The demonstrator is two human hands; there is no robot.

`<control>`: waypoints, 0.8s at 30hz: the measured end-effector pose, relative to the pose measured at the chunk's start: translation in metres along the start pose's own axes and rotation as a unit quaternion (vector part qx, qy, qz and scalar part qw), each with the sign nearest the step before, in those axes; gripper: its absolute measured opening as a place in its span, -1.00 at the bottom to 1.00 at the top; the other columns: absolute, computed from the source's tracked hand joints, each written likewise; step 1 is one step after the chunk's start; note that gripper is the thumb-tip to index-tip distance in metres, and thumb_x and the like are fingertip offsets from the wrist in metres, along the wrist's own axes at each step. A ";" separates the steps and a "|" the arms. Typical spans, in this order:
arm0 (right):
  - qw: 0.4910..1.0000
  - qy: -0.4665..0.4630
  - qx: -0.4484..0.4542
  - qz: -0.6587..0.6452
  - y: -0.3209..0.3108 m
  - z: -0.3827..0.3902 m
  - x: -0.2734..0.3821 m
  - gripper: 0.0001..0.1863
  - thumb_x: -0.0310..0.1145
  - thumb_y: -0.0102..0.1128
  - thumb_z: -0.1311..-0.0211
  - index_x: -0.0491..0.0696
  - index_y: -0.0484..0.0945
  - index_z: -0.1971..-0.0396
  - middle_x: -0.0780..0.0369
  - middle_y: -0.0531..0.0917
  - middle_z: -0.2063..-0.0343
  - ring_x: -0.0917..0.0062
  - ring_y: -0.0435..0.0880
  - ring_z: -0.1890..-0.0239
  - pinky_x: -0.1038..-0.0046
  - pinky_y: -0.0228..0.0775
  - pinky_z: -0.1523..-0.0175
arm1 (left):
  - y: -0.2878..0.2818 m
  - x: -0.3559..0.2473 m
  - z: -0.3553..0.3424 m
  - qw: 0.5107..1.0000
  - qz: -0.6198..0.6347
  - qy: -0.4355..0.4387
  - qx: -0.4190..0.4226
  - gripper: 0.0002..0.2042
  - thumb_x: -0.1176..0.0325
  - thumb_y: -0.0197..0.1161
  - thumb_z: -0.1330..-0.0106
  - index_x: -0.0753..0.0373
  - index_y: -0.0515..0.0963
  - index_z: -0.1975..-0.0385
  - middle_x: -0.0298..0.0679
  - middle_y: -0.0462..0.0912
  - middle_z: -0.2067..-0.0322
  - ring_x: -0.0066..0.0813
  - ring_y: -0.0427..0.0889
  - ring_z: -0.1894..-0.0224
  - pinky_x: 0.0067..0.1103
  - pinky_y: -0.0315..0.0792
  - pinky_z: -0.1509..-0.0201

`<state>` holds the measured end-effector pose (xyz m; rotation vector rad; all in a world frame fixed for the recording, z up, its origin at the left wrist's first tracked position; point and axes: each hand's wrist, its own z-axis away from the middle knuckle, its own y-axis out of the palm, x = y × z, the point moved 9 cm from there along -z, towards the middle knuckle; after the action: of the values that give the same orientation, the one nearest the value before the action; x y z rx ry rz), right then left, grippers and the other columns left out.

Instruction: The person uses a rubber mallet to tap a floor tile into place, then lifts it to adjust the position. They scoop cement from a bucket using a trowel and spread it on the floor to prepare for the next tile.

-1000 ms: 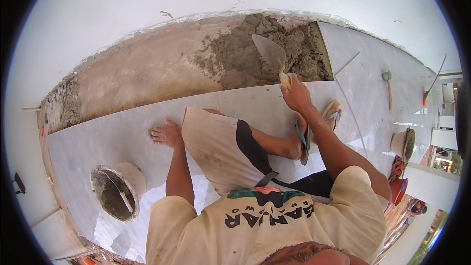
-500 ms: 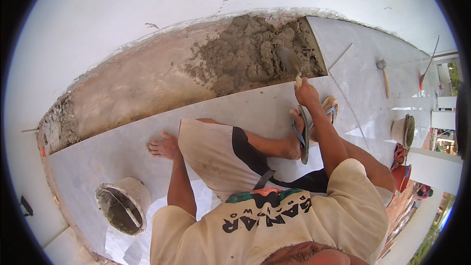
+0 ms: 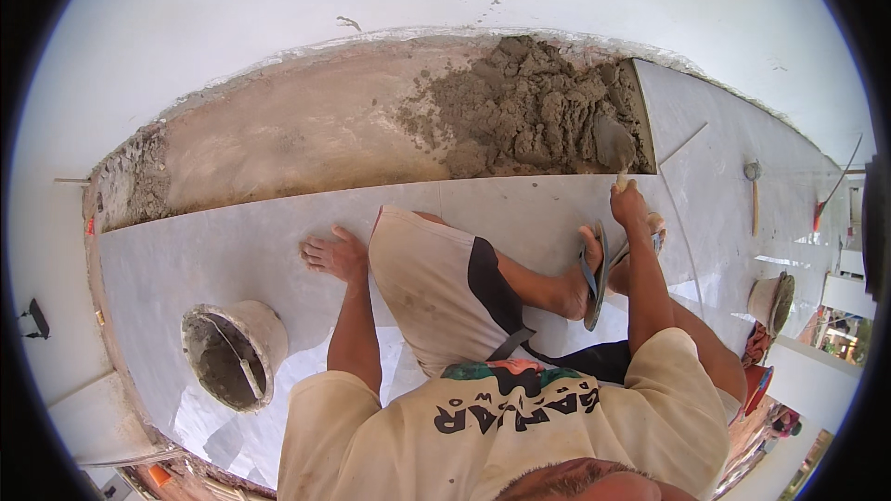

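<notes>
With its handle in my right hand (image 3: pixel 630 204), a trowel (image 3: pixel 613 142) rests its blade on the grey mortar (image 3: pixel 529 102) by the edge of a laid tile. The closed fingers wrap round the handle. My left hand (image 3: pixel 336 253) lies flat on the grey floor tiles (image 3: pixel 232 255) beside my knee, fingers spread, holding nothing. The mortar is heaped in a strip of bare bed (image 3: pixel 297 144) along the white wall, thickest toward the right end.
A mortar-crusted bucket (image 3: pixel 264 334) stands at the left, another bucket (image 3: pixel 768 301) at the right. A mallet (image 3: pixel 755 195) and a thin straight strip (image 3: pixel 680 223) lie on the right-hand tiles. My sandalled feet (image 3: pixel 594 278) are close to my right hand.
The trowel blade has swung from pointing up-left into the mortar to nearly upright, closer to the tile's edge. The whole view has shifted slightly. My left hand stays flat on the tiles.
</notes>
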<state>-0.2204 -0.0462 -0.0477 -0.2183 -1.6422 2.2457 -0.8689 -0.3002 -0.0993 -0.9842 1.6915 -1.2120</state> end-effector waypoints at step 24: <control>0.983 -0.175 -0.058 -0.001 -0.014 -0.018 0.087 -0.55 -0.28 0.18 -0.21 -0.26 0.40 -0.01 -0.21 0.64 0.28 -0.11 0.63 0.14 -0.01 0.46 0.00 | 0.003 0.005 -0.002 1.000 0.017 0.000 0.015 -0.26 -0.07 -0.04 -0.40 0.48 0.09 -0.34 0.20 0.06 -0.39 0.13 -0.08 -0.48 -0.02 -0.20 -0.49</control>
<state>-0.2925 0.0052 -0.0334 0.1602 -1.9480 2.2859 -0.8730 -0.3030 -0.1022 -0.9333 1.6784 -1.2118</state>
